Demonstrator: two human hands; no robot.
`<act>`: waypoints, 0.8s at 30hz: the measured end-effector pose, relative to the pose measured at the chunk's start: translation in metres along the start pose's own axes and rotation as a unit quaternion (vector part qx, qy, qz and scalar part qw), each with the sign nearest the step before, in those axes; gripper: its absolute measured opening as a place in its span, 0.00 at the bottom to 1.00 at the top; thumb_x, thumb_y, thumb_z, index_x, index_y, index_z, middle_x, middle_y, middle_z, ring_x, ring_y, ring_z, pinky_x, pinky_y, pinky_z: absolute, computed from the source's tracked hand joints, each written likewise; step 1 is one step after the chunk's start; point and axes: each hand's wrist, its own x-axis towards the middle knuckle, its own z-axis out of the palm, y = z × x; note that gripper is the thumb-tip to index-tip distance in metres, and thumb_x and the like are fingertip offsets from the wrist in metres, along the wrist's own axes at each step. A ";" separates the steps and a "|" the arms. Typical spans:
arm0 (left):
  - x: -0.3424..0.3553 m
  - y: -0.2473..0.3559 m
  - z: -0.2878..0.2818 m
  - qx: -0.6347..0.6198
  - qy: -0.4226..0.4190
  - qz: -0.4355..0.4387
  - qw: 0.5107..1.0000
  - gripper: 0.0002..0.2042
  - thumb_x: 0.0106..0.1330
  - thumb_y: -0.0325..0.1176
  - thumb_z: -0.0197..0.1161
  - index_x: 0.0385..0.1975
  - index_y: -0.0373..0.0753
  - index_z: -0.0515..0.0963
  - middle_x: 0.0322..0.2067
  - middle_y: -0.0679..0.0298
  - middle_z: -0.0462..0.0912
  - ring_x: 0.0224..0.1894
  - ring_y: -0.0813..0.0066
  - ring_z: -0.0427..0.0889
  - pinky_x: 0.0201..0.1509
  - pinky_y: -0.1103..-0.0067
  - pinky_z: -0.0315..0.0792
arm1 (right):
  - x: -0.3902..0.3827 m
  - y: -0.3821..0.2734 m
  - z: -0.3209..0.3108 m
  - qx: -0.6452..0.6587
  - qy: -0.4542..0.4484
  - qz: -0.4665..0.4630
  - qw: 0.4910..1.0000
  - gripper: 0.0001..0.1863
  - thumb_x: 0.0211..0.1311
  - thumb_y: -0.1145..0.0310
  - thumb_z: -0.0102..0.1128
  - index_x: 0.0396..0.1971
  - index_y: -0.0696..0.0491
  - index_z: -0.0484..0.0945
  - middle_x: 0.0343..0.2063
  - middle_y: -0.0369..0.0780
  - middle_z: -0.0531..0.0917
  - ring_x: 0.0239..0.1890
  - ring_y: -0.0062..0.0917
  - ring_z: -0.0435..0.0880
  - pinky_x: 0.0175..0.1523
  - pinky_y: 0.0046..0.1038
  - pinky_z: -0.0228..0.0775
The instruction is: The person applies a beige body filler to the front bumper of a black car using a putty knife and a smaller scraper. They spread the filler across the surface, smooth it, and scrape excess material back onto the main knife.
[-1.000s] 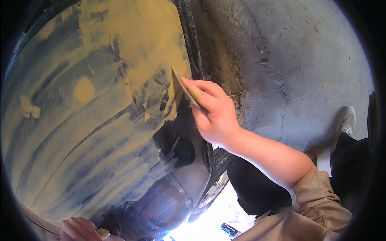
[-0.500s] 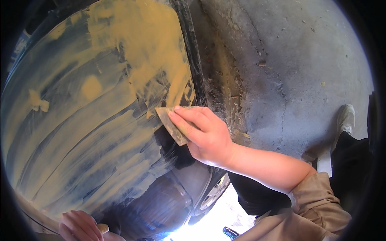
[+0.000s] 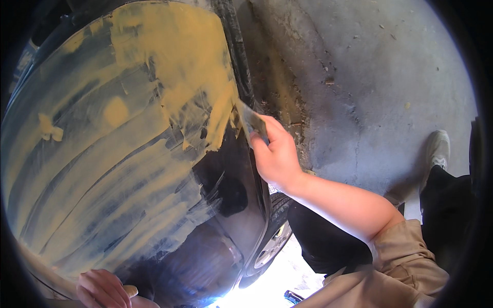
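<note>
A dark car body panel fills the left half, smeared with yellowish body filler, thickest toward the top. My right hand is closed on a thin, flat filler spreader, pinched between thumb and fingers. The spreader stands tilted on edge at the panel's right border, its tip close to the filler there. At the bottom left my left hand has its fingers curled beside the panel's lower edge. A rounded yellowish tip shows next to those fingers; what they hold, if anything, is hidden.
A car wheel sits below the panel, with bright light beside it. Concrete floor, cracked and stained, stretches to the right. A light shoe and dark trousers show at the right. A dark trim edge borders the panel.
My right hand has moved the spreader up and right, from the panel's surface to its right border, and turned it on edge. Filler near that border looks broader. My left hand stays put.
</note>
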 end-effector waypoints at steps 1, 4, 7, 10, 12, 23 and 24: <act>-0.001 0.002 0.001 -0.006 -0.003 -0.004 1.000 0.15 0.68 0.24 0.72 0.52 0.33 0.79 0.19 0.57 0.86 0.15 0.69 0.85 0.16 0.74 0.84 | 0.003 0.000 0.001 0.016 -0.001 0.020 1.000 0.20 0.70 0.80 0.52 0.60 0.58 0.79 0.52 0.46 0.83 0.56 0.38 0.83 0.63 0.30 0.71; 0.000 -0.004 0.014 0.071 0.053 0.004 0.996 0.07 0.67 0.29 0.68 0.40 0.37 0.78 0.20 0.62 0.82 0.15 0.70 0.80 0.17 0.74 0.79 | 0.012 0.002 -0.002 0.041 0.007 0.069 0.997 0.13 0.72 0.77 0.55 0.52 0.60 0.81 0.51 0.40 0.83 0.55 0.27 0.81 0.62 0.27 0.69; 0.011 -0.017 0.033 0.068 0.120 0.035 0.990 0.06 0.66 0.29 0.68 0.38 0.39 0.78 0.21 0.64 0.80 0.15 0.74 0.79 0.17 0.76 0.78 | 0.013 0.010 0.001 0.020 0.008 0.043 0.999 0.22 0.70 0.80 0.51 0.62 0.55 0.80 0.51 0.45 0.83 0.54 0.36 0.84 0.62 0.30 0.72; 0.010 -0.013 0.029 0.015 0.101 0.028 0.994 0.09 0.64 0.26 0.70 0.43 0.39 0.80 0.22 0.63 0.82 0.16 0.78 0.79 0.16 0.81 0.77 | 0.012 0.005 0.000 0.006 -0.028 0.054 0.998 0.24 0.68 0.80 0.53 0.63 0.53 0.80 0.51 0.45 0.83 0.53 0.36 0.84 0.59 0.30 0.74; 0.012 -0.012 0.025 0.000 0.065 0.014 0.998 0.11 0.65 0.26 0.70 0.45 0.40 0.81 0.23 0.63 0.83 0.16 0.79 0.79 0.15 0.82 0.78 | 0.009 0.008 0.001 -0.013 -0.032 0.022 0.999 0.25 0.67 0.81 0.54 0.64 0.52 0.80 0.51 0.45 0.83 0.52 0.37 0.84 0.58 0.31 0.75; 0.016 -0.011 0.019 -0.016 0.031 -0.019 0.999 0.15 0.65 0.26 0.69 0.51 0.41 0.81 0.22 0.63 0.84 0.15 0.79 0.79 0.18 0.81 0.80 | -0.021 0.004 0.010 -0.136 -0.053 -0.144 0.979 0.36 0.53 0.84 0.61 0.66 0.51 0.77 0.54 0.42 0.81 0.52 0.40 0.80 0.57 0.35 0.77; 0.016 -0.011 0.019 -0.008 0.034 -0.016 0.999 0.15 0.65 0.26 0.69 0.51 0.41 0.81 0.22 0.63 0.84 0.15 0.79 0.79 0.18 0.82 0.80 | -0.024 0.002 0.010 -0.145 -0.052 -0.154 0.976 0.37 0.51 0.84 0.62 0.66 0.50 0.77 0.56 0.41 0.81 0.52 0.39 0.80 0.55 0.35 0.78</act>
